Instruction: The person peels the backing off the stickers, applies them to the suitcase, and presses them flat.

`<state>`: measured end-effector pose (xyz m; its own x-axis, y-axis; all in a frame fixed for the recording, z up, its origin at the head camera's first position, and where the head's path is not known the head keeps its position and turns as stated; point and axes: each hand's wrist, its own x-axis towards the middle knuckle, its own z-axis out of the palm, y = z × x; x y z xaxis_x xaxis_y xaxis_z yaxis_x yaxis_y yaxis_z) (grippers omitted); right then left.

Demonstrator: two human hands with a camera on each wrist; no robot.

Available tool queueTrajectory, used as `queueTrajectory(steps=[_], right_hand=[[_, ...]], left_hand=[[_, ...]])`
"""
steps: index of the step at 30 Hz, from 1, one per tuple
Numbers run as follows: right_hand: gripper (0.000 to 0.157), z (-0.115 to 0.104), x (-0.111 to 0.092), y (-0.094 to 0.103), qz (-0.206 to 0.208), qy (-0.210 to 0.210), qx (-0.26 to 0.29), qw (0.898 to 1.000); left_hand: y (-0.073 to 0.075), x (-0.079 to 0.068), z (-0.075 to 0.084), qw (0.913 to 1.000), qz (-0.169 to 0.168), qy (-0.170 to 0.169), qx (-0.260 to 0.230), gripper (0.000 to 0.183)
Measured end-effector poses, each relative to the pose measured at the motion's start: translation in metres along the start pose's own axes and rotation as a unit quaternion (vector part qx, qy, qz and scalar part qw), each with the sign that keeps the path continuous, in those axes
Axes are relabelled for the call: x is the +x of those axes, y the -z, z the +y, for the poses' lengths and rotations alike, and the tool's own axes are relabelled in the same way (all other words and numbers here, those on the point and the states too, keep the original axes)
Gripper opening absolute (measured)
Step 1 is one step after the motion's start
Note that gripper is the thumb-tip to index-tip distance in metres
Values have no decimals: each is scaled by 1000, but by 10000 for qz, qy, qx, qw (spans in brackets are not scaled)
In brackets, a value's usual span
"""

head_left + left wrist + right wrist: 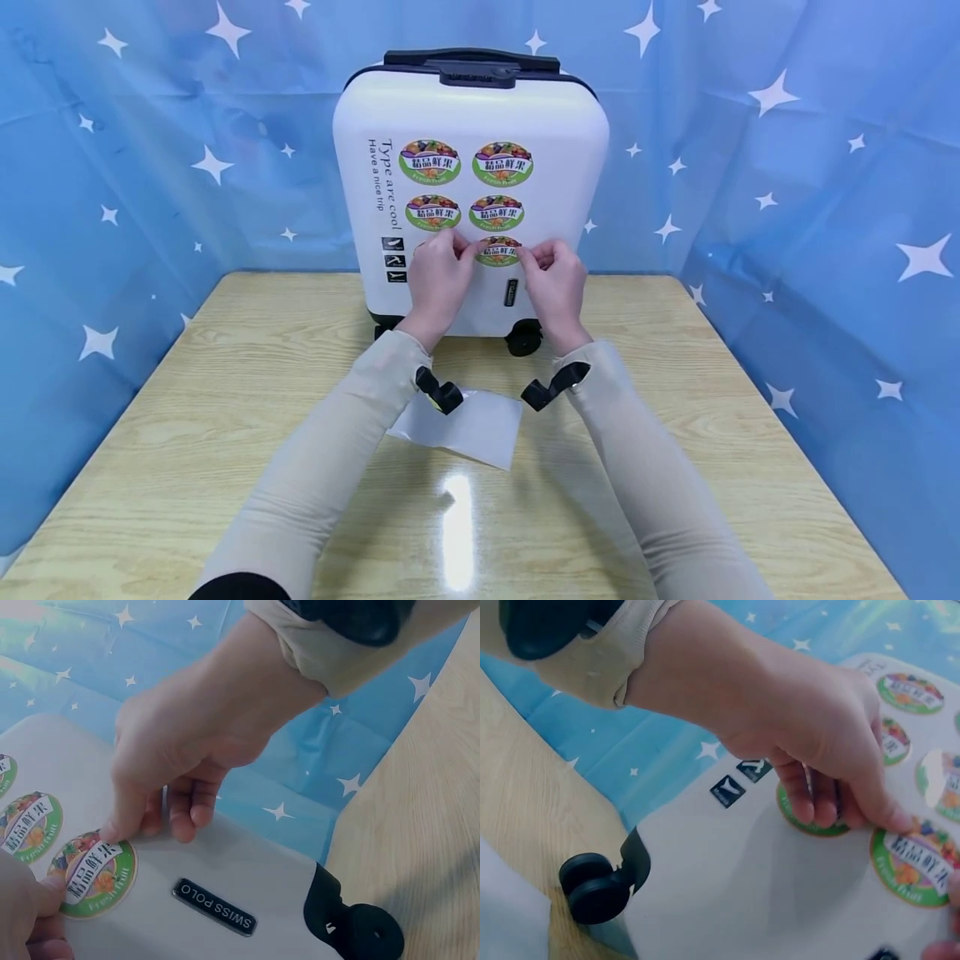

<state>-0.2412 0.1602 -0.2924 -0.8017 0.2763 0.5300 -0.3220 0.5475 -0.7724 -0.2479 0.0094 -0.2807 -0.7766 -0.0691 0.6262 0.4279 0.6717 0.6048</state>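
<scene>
A white suitcase (465,108) stands upright on the table, with several oval fruit stickers on its front. Both thumbs touch the edges of one lower sticker (498,252), which lies against the shell. My left hand (437,279) is at its left edge, the other fingers bent against the suitcase and overlapping another sticker (810,816) in the right wrist view. At the opposite edge is my right hand (557,283); its thumb rests on the sticker and its bent fingers sit apart from the thumb, as the left wrist view shows.
A white sheet (468,425) lies on the wooden table (247,375) below the forearms. Under the right hand is a small black SWISS POLO plate (215,907). Black wheels (524,337) support the suitcase, and a blue starry curtain (780,167) hangs behind and beside it.
</scene>
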Motion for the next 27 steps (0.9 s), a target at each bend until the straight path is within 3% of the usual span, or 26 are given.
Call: queueTrajectory(steps=[9,18,27], right_hand=[[26,10,-8,-8,142,26,302,9994],[22,15,-12,-15,255,-6,393,9989],[19,15,-14,-19,242,73,523,9983]], left_hand=[[-9,-10,-8,10000,-7,-27,0,22],[-15,-15,-10,9993,202,-282,101,22],[-23,-20,-14,9991,332,-270,-3,21]])
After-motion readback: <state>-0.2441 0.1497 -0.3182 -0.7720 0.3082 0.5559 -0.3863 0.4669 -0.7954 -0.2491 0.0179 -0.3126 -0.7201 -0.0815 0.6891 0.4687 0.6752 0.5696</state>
